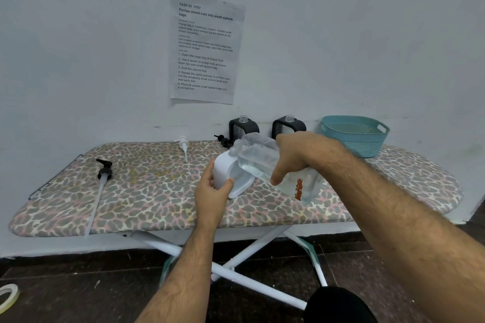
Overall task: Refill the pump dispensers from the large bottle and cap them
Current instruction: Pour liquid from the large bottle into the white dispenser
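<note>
Right hand [296, 157] grips the big clear bottle [278, 168], tipped mouth-down onto the white dispenser [225, 170] mid-board, which the left hand [212, 191] wraps and steadies. Two black dispensers [242, 128] sit uncapped at 12 o'clock, a teal basket [354, 134] at 2, loose pumps [105, 169] at 9. The bottle hides the white dispenser's opening, so can't tell its fill level.

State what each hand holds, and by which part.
The left hand grips the white dispenser by its side. The right hand grips the tilted large bottle round its body.
</note>
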Demonstrator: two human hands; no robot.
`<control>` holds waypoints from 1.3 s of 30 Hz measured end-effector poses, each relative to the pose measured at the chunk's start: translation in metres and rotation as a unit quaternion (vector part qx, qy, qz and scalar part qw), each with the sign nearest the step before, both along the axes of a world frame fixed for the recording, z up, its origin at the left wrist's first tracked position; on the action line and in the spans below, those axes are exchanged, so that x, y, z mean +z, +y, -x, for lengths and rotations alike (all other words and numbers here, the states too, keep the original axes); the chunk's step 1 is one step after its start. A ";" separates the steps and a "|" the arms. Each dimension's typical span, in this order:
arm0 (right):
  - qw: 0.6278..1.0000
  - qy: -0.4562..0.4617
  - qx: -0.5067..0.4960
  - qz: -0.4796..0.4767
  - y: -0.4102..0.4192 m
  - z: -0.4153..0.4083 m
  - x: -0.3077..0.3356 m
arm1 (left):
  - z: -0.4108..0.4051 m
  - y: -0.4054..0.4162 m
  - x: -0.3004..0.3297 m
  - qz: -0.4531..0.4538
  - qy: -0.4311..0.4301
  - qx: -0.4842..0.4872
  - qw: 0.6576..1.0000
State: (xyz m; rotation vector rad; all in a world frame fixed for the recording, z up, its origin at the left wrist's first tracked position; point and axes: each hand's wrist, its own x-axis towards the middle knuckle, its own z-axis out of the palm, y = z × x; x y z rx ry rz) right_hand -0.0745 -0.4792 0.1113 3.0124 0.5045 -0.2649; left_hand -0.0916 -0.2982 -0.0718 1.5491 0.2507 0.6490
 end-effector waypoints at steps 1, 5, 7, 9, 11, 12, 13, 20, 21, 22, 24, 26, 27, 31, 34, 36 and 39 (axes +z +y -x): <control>1.000 0.001 0.000 0.000 0.000 0.000 0.000 | 0.000 0.000 0.000 -0.002 0.000 0.000 1.000; 1.000 0.001 0.000 0.000 0.000 -0.001 0.000 | 0.000 0.000 0.000 -0.004 -0.001 0.000 1.000; 1.000 0.000 0.000 0.002 0.000 -0.001 0.000 | 0.000 0.000 0.000 -0.004 -0.001 -0.001 1.000; 1.000 0.000 0.000 0.001 0.000 -0.001 0.000 | 0.000 0.000 0.000 -0.004 0.000 -0.001 1.000; 1.000 -0.001 0.000 0.000 0.000 -0.001 0.000 | 0.000 0.000 0.000 0.000 0.001 -0.001 1.000; 1.000 0.000 -0.001 -0.002 0.000 0.000 0.000 | 0.000 0.000 0.000 0.000 0.001 0.000 1.000; 1.000 -0.001 -0.001 -0.003 0.000 -0.001 0.000 | 0.000 0.000 0.000 -0.001 0.000 0.000 1.000; 1.000 -0.002 0.000 -0.003 -0.002 0.001 0.000 | 0.000 0.000 0.001 0.006 0.002 -0.002 1.000; 1.000 -0.003 0.001 -0.003 -0.002 0.001 0.000 | 0.001 0.000 0.001 0.006 0.003 -0.002 1.000; 1.000 -0.003 0.001 -0.004 -0.002 0.001 0.000 | 0.001 -0.001 0.001 0.008 0.003 -0.002 1.000; 1.000 -0.003 0.001 -0.006 -0.002 0.000 0.000 | 0.001 -0.001 0.001 0.008 0.003 -0.002 1.000; 1.000 -0.003 0.001 -0.006 -0.001 0.000 0.000 | 0.001 0.000 0.001 0.008 0.003 -0.001 1.000; 1.000 -0.003 0.001 -0.006 -0.001 -0.001 0.000 | 0.001 0.000 0.001 0.008 0.003 -0.002 1.000; 1.000 -0.004 -0.001 -0.008 -0.001 -0.001 -0.001 | 0.001 -0.001 0.002 0.008 0.002 -0.005 1.000; 1.000 -0.003 -0.001 -0.010 -0.001 -0.002 -0.002 | 0.001 -0.001 0.002 0.009 0.002 -0.005 1.000; 1.000 -0.003 -0.001 -0.014 -0.002 -0.003 -0.003 | 0.001 -0.001 0.001 0.009 0.003 -0.004 1.000; 1.000 0.000 -0.003 -0.025 -0.004 -0.002 -0.007 | 0.001 0.000 0.001 0.009 0.004 -0.001 1.000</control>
